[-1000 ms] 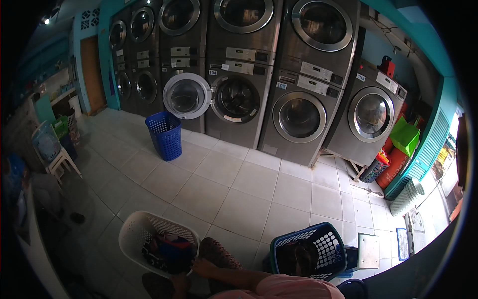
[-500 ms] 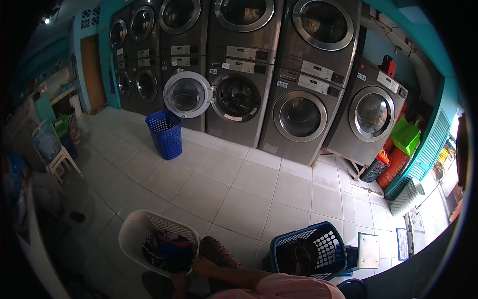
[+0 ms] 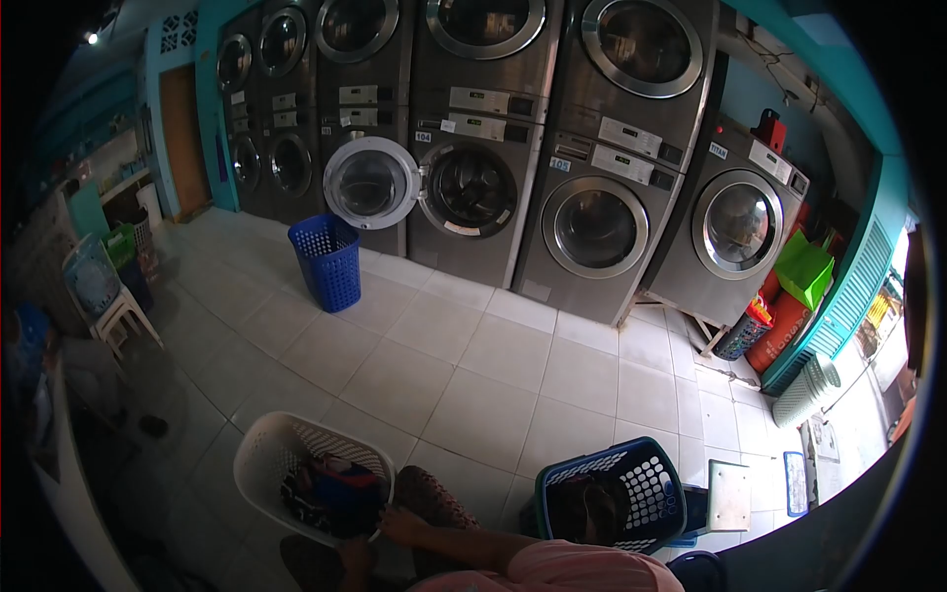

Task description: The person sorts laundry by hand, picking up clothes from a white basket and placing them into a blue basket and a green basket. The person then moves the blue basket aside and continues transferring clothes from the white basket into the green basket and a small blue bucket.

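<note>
A white laundry basket (image 3: 264, 464) stands on the floor before me, with dark, blue and red clothes (image 3: 340, 490) inside. My right hand (image 3: 400, 526) is by its near right corner, fingers closed beside a small pale strip (image 3: 375, 536) that I cannot identify. Close to it, lower and in shadow, is my left hand (image 3: 356, 555); its fingers are too dark to make out. Patterned cloth (image 3: 434, 498) covers my knee next to the basket. Further right, a dark blue basket (image 3: 659, 493) holds dark clothes (image 3: 597, 508).
Stacked washers and dryers line the wall; machine 104's round door (image 3: 371, 185) hangs open. A blue basket (image 3: 327, 264) stands on the tiles in front. At left are a white plastic stool (image 3: 123, 321) and a seated person (image 3: 39, 365). A pale basket (image 3: 807, 390) sits by the doorway.
The view has tilted very slightly. My hands, the baskets and the clothes look the same as before.
</note>
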Demonstrator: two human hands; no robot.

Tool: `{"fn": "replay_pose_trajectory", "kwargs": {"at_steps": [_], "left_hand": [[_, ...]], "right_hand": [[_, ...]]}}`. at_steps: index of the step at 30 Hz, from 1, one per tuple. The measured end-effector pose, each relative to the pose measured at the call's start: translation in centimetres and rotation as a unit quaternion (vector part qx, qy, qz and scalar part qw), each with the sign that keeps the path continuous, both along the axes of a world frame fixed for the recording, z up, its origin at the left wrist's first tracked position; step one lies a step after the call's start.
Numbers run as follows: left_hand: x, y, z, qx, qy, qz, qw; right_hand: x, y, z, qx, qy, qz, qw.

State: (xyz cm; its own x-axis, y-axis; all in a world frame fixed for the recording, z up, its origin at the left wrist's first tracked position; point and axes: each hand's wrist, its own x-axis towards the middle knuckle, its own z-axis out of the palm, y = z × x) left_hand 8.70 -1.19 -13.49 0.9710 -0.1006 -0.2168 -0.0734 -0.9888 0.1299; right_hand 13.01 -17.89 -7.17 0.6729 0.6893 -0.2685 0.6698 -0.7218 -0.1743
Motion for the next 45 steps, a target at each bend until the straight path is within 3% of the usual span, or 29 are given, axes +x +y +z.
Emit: {"fn": "replay_pose_trajectory", "kwargs": {"at_steps": [29,45], "left_hand": [[-0.2,0.1,-0.6,0.001,-0.056,-0.001,0.998],[0.0,0.1,-0.4,0.026,-0.006,-0.005,1.000]], "right_hand": [[-0.1,0.0,0.3,0.012,0.002,-0.007,1.000],[0.0,0.2,1.0,-0.005,0.023,-0.006,1.000]]}}
